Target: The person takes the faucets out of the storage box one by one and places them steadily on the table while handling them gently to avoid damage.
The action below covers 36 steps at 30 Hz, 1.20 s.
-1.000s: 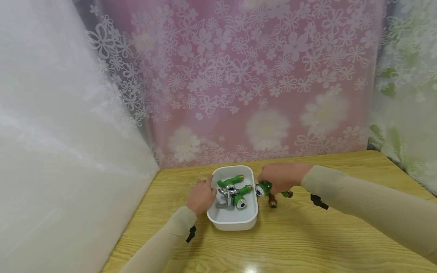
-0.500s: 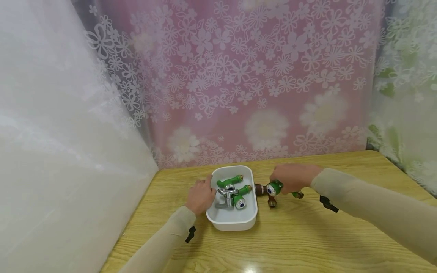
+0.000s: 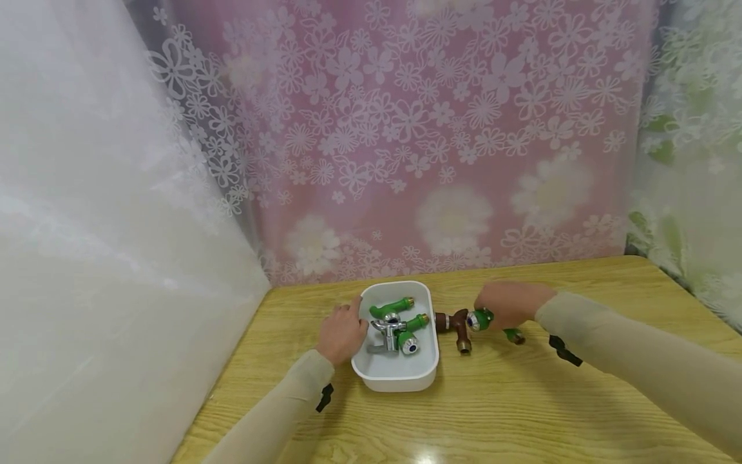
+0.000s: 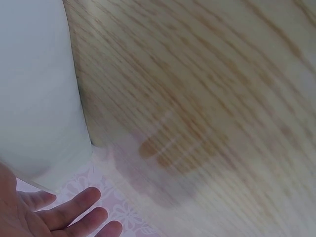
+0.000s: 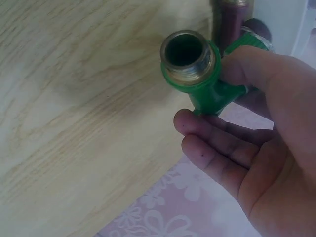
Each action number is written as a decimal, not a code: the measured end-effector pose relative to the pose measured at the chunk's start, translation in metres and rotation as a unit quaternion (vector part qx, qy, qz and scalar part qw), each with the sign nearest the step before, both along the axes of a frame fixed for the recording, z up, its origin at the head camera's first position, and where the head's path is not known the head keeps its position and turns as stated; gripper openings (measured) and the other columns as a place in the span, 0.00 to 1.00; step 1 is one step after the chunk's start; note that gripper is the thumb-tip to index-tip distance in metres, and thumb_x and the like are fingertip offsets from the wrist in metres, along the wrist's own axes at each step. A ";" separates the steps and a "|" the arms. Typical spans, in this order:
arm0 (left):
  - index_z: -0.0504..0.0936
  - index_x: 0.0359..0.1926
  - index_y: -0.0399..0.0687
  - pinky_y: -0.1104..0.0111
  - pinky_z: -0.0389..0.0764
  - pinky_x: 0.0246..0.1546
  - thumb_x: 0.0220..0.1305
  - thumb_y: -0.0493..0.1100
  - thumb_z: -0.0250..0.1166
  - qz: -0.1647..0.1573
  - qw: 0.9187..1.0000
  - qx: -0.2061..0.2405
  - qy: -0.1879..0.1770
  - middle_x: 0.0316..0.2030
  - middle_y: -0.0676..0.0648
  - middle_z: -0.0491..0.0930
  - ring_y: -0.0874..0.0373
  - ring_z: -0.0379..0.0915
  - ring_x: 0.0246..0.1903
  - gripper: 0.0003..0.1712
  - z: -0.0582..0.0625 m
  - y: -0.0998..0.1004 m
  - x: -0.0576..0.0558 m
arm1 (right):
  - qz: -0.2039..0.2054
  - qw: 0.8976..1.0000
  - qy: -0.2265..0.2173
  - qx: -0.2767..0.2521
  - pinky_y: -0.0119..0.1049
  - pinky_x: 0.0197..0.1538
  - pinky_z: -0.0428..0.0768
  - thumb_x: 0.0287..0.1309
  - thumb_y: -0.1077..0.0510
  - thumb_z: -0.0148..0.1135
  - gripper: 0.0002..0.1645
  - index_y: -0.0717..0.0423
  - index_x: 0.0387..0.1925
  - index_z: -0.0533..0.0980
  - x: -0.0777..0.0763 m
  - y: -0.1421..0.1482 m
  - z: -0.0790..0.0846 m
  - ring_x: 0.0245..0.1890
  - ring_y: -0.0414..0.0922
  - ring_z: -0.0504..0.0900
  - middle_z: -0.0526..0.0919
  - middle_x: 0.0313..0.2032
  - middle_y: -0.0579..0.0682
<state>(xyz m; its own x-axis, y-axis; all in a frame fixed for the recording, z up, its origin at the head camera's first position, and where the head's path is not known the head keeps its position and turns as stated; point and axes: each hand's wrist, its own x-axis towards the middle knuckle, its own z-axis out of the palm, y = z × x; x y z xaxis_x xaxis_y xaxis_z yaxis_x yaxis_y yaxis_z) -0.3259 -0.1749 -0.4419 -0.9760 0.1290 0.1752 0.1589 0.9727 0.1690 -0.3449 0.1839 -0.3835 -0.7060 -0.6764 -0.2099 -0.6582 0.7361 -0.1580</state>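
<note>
My right hand (image 3: 510,303) grips a green tap (image 5: 207,74) between thumb and fingers. In the right wrist view its threaded metal opening faces the camera; in the head view its silver-rimmed knob (image 3: 478,320) shows left of the hand. Beside it on the table lies a brown tap (image 3: 460,322), close to the white bin's right wall. My left hand (image 3: 342,332) rests at the left rim of the white bin (image 3: 400,385), and its fingers (image 4: 79,205) extend loosely in the left wrist view. Inside the bin lie a chrome tap (image 3: 390,335) and green taps (image 3: 394,309).
The wood-grain table (image 3: 498,412) carries the bin and taps. A pink flowered curtain (image 3: 440,129) hangs behind its far edge. White sheeting (image 3: 116,225) slopes along the left side, and a pale green-patterned curtain (image 3: 690,161) is at the right.
My right hand has moved right with the green tap, away from the bin, and the brown tap has come into fuller view. The left hand and the bin stay put.
</note>
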 end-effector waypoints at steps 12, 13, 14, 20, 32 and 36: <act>0.62 0.75 0.50 0.49 0.81 0.49 0.73 0.49 0.51 0.004 1.000 -0.004 -0.003 0.58 0.39 0.79 0.45 0.75 0.57 0.32 -0.001 0.001 -0.001 | -0.021 1.000 -0.009 0.020 0.37 0.30 0.65 0.58 0.62 0.68 0.06 0.48 0.31 0.79 -0.012 0.007 -0.017 0.25 0.39 0.67 0.76 0.28 0.41; 0.62 0.75 0.50 0.49 0.81 0.49 0.73 0.49 0.51 0.004 1.000 -0.004 -0.002 0.58 0.39 0.79 0.45 0.75 0.57 0.31 -0.001 0.000 -0.002 | -0.021 1.000 -0.010 0.020 0.37 0.30 0.64 0.58 0.62 0.68 0.06 0.48 0.31 0.78 -0.012 0.007 -0.017 0.24 0.39 0.66 0.75 0.27 0.41; 0.62 0.75 0.50 0.49 0.81 0.49 0.73 0.49 0.51 0.004 1.000 -0.004 -0.001 0.58 0.39 0.79 0.45 0.75 0.56 0.31 -0.001 0.000 -0.002 | -0.019 1.000 -0.010 0.020 0.36 0.29 0.64 0.58 0.62 0.68 0.07 0.48 0.29 0.78 -0.013 0.007 -0.018 0.24 0.38 0.65 0.74 0.26 0.41; 0.63 0.75 0.50 0.48 0.80 0.50 0.73 0.49 0.51 0.004 1.000 0.000 -0.004 0.58 0.40 0.79 0.45 0.75 0.58 0.31 -0.001 -0.001 -0.003 | -0.022 0.999 -0.010 0.025 0.35 0.27 0.61 0.59 0.62 0.67 0.12 0.46 0.24 0.74 -0.019 0.006 -0.024 0.21 0.38 0.61 0.68 0.21 0.41; 0.65 0.73 0.49 0.49 0.82 0.43 0.72 0.48 0.52 -0.006 1.000 0.005 0.014 0.55 0.39 0.81 0.44 0.77 0.55 0.30 -0.002 -0.001 0.000 | -0.045 0.999 -0.002 0.024 0.35 0.28 0.62 0.60 0.61 0.67 0.14 0.47 0.22 0.73 -0.015 -0.002 -0.025 0.21 0.38 0.62 0.66 0.20 0.41; 0.65 0.73 0.49 0.49 0.82 0.44 0.72 0.47 0.53 -0.004 1.000 0.005 0.015 0.55 0.39 0.81 0.43 0.76 0.56 0.31 -0.001 -0.001 0.001 | -0.046 0.999 0.007 0.024 0.36 0.29 0.62 0.61 0.59 0.67 0.13 0.47 0.24 0.73 -0.015 -0.002 -0.027 0.22 0.38 0.62 0.67 0.21 0.41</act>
<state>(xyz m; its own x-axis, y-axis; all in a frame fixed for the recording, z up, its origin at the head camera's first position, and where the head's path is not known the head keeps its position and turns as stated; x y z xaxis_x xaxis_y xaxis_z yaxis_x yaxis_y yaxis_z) -0.3250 -0.1759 -0.4426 -0.9694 0.1342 0.2056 0.1712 0.9698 0.1740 -0.3603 0.1820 -0.4100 -0.7677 -0.5978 -0.2307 -0.5895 0.8001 -0.1116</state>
